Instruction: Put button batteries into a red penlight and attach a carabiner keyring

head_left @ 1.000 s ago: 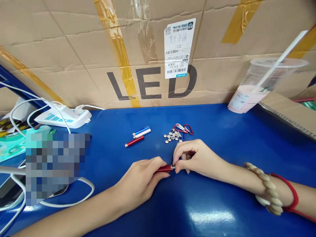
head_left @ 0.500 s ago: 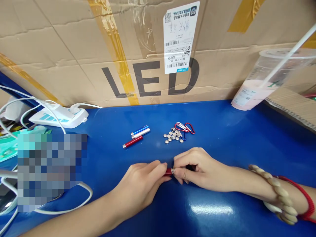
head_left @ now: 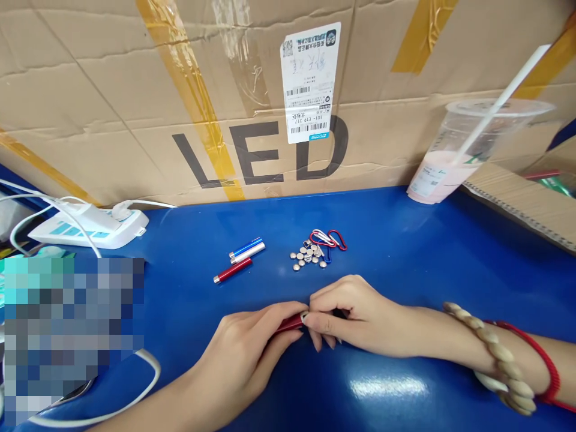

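Note:
My left hand [head_left: 254, 342] is closed around a slim red metal tube [head_left: 290, 324], which looks like the body of a small penlight. At its right end is a small silver piece [head_left: 304, 317], pinched between the thumb and fingers of my right hand [head_left: 351, 318]. A dark patch shows inside the right hand's curl; I cannot tell what it is. Beyond the hands lie three similar tubes: a blue one [head_left: 252, 246], a silver one [head_left: 252, 252] and a red one [head_left: 233, 271]. Several button cells [head_left: 308, 258] are scattered beside small carabiners [head_left: 336, 240].
A large cardboard box [head_left: 265, 90] stands along the back of the blue table [head_left: 382, 234]. At right are a plastic cup [head_left: 438, 174] of pink drink with a straw and a low carton [head_left: 522, 204]. A power strip [head_left: 108, 231] with white cables lies left, behind a blurred-out patch.
The view has shifted slightly. The left fingers have straightened along the red tube, which now slants and shows more of its length. The right hand still pinches its silver end.

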The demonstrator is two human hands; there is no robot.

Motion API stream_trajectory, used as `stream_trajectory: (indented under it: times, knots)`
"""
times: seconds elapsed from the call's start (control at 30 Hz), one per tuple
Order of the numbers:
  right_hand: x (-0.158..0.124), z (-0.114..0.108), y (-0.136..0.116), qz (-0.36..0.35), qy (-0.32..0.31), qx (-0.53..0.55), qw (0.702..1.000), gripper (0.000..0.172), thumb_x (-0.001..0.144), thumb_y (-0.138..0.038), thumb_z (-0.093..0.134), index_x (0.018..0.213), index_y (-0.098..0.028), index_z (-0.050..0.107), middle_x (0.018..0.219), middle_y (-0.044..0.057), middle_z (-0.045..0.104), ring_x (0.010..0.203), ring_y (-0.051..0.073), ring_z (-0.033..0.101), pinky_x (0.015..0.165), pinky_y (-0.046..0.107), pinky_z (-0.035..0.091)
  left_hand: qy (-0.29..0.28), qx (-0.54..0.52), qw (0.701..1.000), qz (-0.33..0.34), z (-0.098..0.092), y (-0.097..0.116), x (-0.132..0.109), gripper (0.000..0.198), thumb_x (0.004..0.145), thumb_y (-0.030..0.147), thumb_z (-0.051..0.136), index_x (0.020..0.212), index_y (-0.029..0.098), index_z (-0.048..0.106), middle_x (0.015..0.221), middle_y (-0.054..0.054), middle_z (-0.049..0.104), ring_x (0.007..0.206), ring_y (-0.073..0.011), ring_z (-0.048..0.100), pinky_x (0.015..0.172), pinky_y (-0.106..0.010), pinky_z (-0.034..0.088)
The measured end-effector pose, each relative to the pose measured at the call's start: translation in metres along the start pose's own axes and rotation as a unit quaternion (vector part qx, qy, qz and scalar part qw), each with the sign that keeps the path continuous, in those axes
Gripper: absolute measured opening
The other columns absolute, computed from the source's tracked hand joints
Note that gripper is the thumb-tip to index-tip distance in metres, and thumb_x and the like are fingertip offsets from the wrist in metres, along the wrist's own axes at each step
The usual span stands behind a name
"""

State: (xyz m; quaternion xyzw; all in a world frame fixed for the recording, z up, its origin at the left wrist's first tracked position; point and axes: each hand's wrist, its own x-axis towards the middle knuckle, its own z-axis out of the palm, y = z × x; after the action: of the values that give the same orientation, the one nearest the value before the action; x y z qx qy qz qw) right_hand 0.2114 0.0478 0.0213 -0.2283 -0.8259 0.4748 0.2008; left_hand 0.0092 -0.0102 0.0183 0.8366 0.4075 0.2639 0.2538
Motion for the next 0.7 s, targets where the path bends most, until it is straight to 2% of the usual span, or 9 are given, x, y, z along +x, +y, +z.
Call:
stream_trajectory:
  times: [0.1, 0.33, 0.47, 0.53, 0.63, 0.7]
  knots:
    - [0.001, 0.000, 0.000, -0.006, 0.017, -0.007, 1.000, 0.036, 0.093, -0.033, 0.047, 0.069, -0.014, 0.066, 0.061, -0.001, 0.061, 0.055, 0.005, 0.055, 0.055, 0.015, 0.040, 0.005, 0.007, 1.000, -0.015, -0.001, 0.001, 0.000, 0.021, 0.097, 0.022, 0.040, 0.116, 0.027, 0.047, 0.095, 0.003, 0.069, 0.074, -0.0102, 0.065, 0.067, -0.017, 0.047]
    - [0.000, 0.006, 0.003, 0.005, 0.075, -0.069, 0.995, 0.024, 0.085, -0.035, 0.058, 0.072, -0.016, 0.064, 0.065, -0.003, 0.057, 0.053, 0.005, 0.049, 0.051, 0.017, 0.036, 0.042, 0.014, 0.994, -0.100, -0.003, 0.004, 0.000, 0.015, 0.096, 0.027, 0.037, 0.110, 0.029, 0.044, 0.072, 0.008, 0.063, 0.052, -0.0086, 0.054, 0.050, -0.016, 0.040]
    - [-0.001, 0.005, 0.004, -0.011, 0.114, -0.127, 0.985, 0.020, 0.085, -0.033, 0.057, 0.074, -0.017, 0.064, 0.064, -0.004, 0.058, 0.054, 0.005, 0.051, 0.054, 0.016, 0.037, 0.061, 0.028, 0.991, -0.120, -0.002, 0.005, 0.001, 0.015, 0.096, 0.030, 0.037, 0.107, 0.028, 0.046, 0.076, 0.005, 0.061, 0.061, -0.0113, 0.055, 0.058, -0.019, 0.041]
    - [0.001, -0.003, 0.002, 0.005, 0.145, -0.244, 0.959, 0.020, 0.085, -0.034, 0.056, 0.075, -0.018, 0.064, 0.065, -0.003, 0.058, 0.056, 0.007, 0.052, 0.054, 0.018, 0.035, 0.081, 0.019, 0.988, -0.127, -0.002, 0.004, 0.001, 0.018, 0.095, 0.033, 0.036, 0.107, 0.026, 0.048, 0.075, 0.003, 0.058, 0.067, -0.0140, 0.056, 0.065, -0.022, 0.042]
    - [0.005, -0.021, -0.005, 0.109, 0.176, -0.455, 0.866, 0.021, 0.090, -0.036, 0.048, 0.088, -0.022, 0.064, 0.079, -0.002, 0.062, 0.063, 0.009, 0.056, 0.054, 0.021, 0.032, 0.102, -0.018, 0.981, -0.164, -0.003, 0.002, 0.002, 0.020, 0.095, 0.037, 0.034, 0.104, 0.025, 0.048, 0.074, 0.002, 0.055, 0.070, -0.0151, 0.054, 0.068, -0.023, 0.041]
    - [0.007, -0.031, -0.010, 0.157, 0.192, -0.508, 0.825, 0.023, 0.089, -0.038, 0.048, 0.096, -0.021, 0.062, 0.089, 0.001, 0.062, 0.064, 0.012, 0.058, 0.050, 0.024, 0.028, 0.113, -0.043, 0.976, -0.183, -0.003, 0.001, 0.004, 0.022, 0.095, 0.040, 0.033, 0.101, 0.025, 0.047, 0.076, 0.002, 0.055, 0.070, -0.0151, 0.053, 0.067, -0.023, 0.041]
